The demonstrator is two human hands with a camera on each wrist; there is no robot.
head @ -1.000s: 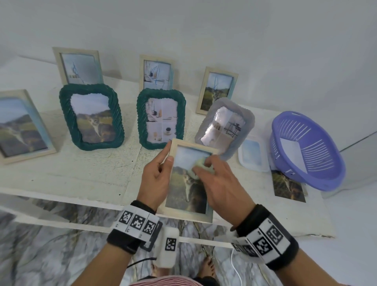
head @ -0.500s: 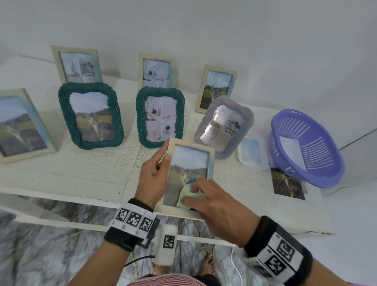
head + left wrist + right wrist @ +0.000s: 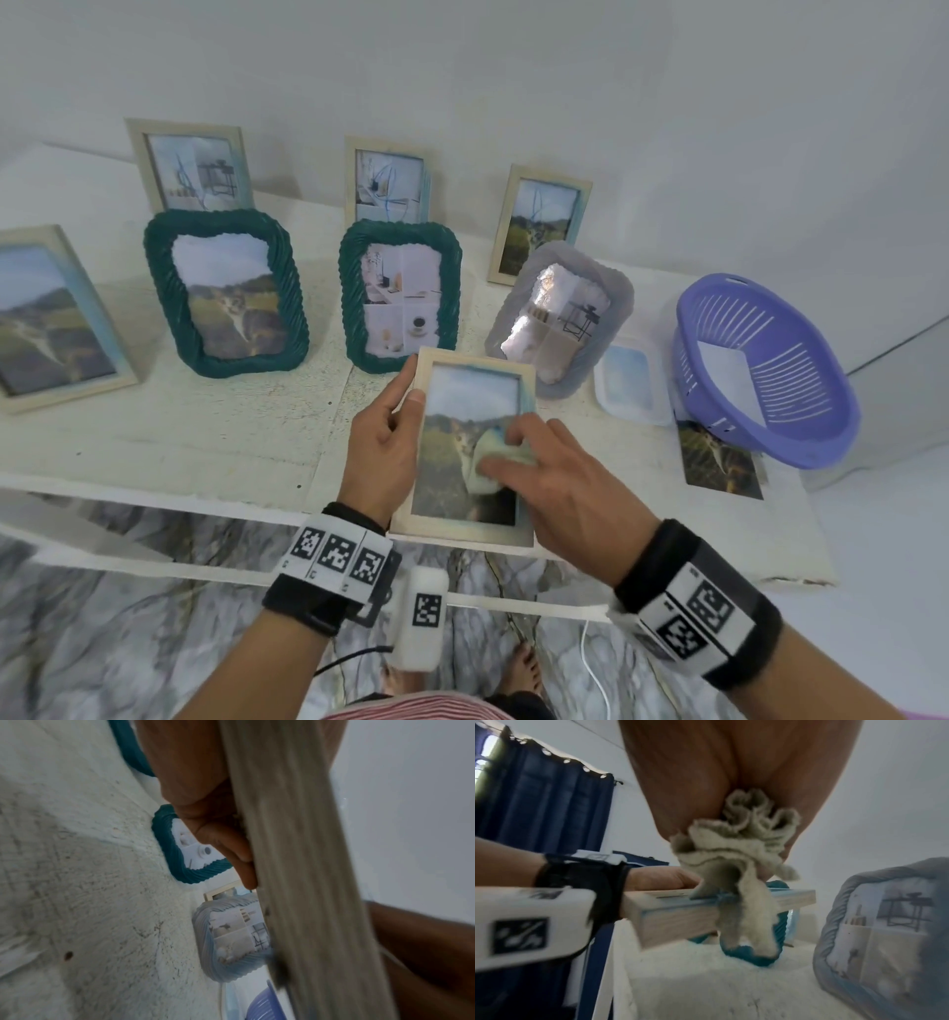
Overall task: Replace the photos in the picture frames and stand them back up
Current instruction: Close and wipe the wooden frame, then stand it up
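My left hand [image 3: 382, 447] grips the left edge of a light wooden picture frame [image 3: 462, 532], thumb on the front, and holds it tilted above the table's front edge. Its photo shows a cat in a field under a pale sky. My right hand [image 3: 554, 488] holds a small bunched pale cloth [image 3: 490, 457] and presses it against the middle of the glass. In the right wrist view the cloth [image 3: 739, 862] hangs bunched between my fingers over the frame's edge [image 3: 680, 912]. In the left wrist view my fingers [image 3: 205, 821] curl behind the frame [image 3: 295, 862].
Standing on the white table [image 3: 205, 437] are two teal frames [image 3: 226, 295] [image 3: 400, 293], a grey frame [image 3: 560, 318], three wooden frames at the back and a larger one [image 3: 46, 318] at the left. On the right are a purple basket [image 3: 765, 370], a loose cat photo [image 3: 719, 462] and a white plastic frame [image 3: 629, 385] lying flat.
My right hand wiped the cloth from the top of the glass down toward the bottom, then back up to the middle. The left hand kept its hold on the frame.
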